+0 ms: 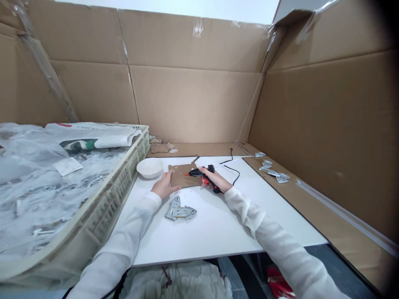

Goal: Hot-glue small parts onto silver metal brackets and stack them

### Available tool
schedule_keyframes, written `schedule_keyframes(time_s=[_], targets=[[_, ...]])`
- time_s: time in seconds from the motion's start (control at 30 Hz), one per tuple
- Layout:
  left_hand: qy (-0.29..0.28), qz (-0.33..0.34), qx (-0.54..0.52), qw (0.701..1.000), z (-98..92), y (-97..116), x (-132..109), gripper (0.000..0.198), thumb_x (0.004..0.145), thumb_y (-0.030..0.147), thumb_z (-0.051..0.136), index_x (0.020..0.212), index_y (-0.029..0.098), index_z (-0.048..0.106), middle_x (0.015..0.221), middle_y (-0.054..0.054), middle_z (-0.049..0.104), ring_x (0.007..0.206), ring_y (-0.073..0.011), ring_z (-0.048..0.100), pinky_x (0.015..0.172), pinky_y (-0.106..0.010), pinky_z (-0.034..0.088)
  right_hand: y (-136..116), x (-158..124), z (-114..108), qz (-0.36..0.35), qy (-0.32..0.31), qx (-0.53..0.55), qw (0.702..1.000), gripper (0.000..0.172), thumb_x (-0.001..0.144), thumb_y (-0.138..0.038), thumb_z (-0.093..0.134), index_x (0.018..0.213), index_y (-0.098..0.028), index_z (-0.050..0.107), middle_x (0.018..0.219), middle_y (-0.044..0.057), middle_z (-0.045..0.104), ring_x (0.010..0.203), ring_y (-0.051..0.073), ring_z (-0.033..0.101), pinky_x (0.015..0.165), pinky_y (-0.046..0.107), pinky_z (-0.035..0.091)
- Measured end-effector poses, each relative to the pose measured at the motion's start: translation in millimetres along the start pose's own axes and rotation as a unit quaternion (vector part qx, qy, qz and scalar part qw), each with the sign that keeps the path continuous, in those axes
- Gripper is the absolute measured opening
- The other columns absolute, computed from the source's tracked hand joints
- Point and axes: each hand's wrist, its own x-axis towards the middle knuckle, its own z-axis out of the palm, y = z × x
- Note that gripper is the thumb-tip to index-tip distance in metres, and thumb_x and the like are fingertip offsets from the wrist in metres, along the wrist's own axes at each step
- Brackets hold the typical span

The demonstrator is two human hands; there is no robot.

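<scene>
My right hand (215, 177) is wrapped round a black and red hot glue gun (212, 178), its orange nozzle pointing left over a small piece of cardboard (181, 179). At the cardboard's left edge rests my left hand (164, 185), with the thumb along the near side and the fingers along the left side. Nearer to me on the white table lie grey, arrow-shaped metal-looking parts (181, 209), overlapping one another. A white bowl (150, 168) stands just beyond my left hand.
A large cream plastic crate (118, 195) full of bagged parts fills the left side. Cardboard walls (193, 104) enclose the table (205, 236). The gun's black cord (236, 172) runs behind it. Small wrapped pieces (274, 172) lie on the right cardboard strip.
</scene>
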Motion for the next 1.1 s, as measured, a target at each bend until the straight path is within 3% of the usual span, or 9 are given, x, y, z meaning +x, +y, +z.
schedule_keyframes(time_s=[0.3,1.1], targets=[[0.003,-0.007,0.018,1.000,0.9,0.8,0.3,0.064,0.072,0.042,0.057,0.128,0.018,0.035,0.124,-0.012,0.042,0.110,-0.0264,0.049,0.090,-0.033,0.038,-3.5,-4.9,-6.2,-0.010,0.001,-0.035,0.999,0.054,0.080,-0.059,0.039,0.048,-0.017,0.048,0.039,0.002,0.052,0.037,0.008,0.043,0.041,0.021,0.031],[-0.012,0.002,0.052,0.999,3.8,-4.3,3.3,0.067,0.070,0.050,0.054,0.125,0.015,0.040,0.123,-0.011,0.041,0.102,-0.0255,0.053,0.086,-0.031,0.040,-0.8,-1.1,-6.3,-0.006,-0.005,-0.042,0.999,0.054,0.081,-0.058,0.039,0.048,-0.016,0.047,0.039,0.002,0.050,0.035,0.007,0.042,0.040,0.021,0.030]])
